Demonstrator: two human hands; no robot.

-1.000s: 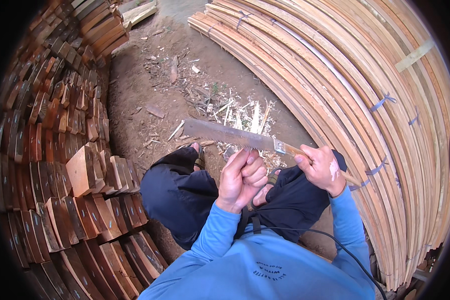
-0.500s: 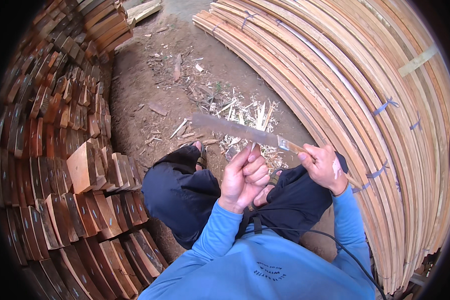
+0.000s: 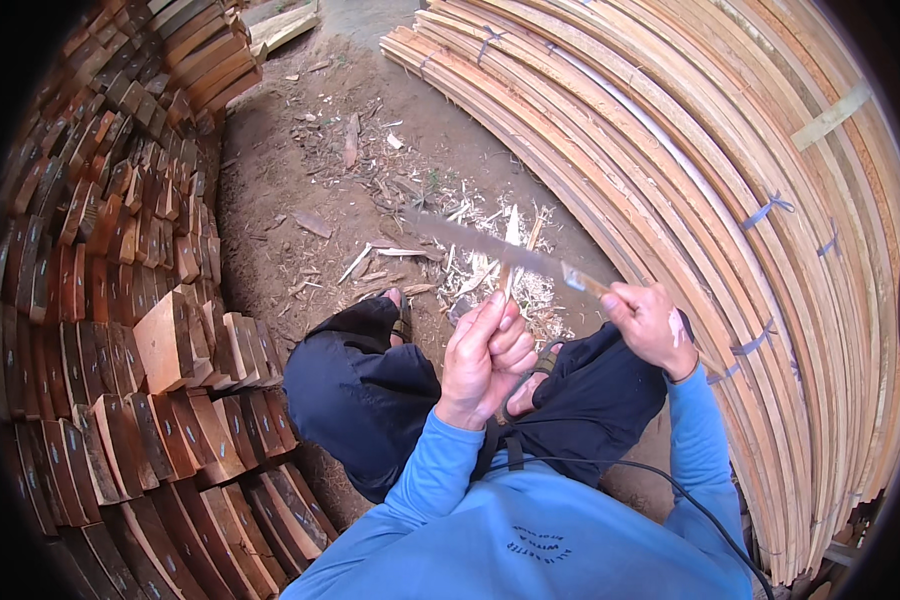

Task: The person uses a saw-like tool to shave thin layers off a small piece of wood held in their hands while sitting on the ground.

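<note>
blade has shifted away from left hand.

Long knife: blade grey, blurred; wooden handle; held aslant, tip toward upper left. Wooden stick: slim, brownish, near upright, top at blade; contact unconfirmed.

The shirt looks bright blue to me, with a curved dark print; the trousers are near-black. The blade is dull grey-brown, its handle tan. Cream shavings fleck the brown ground. Over there, blocks run from reddish to dark brown, dabbed pale blue; the slats are honey-tan, their ties lavender-blue.
</note>
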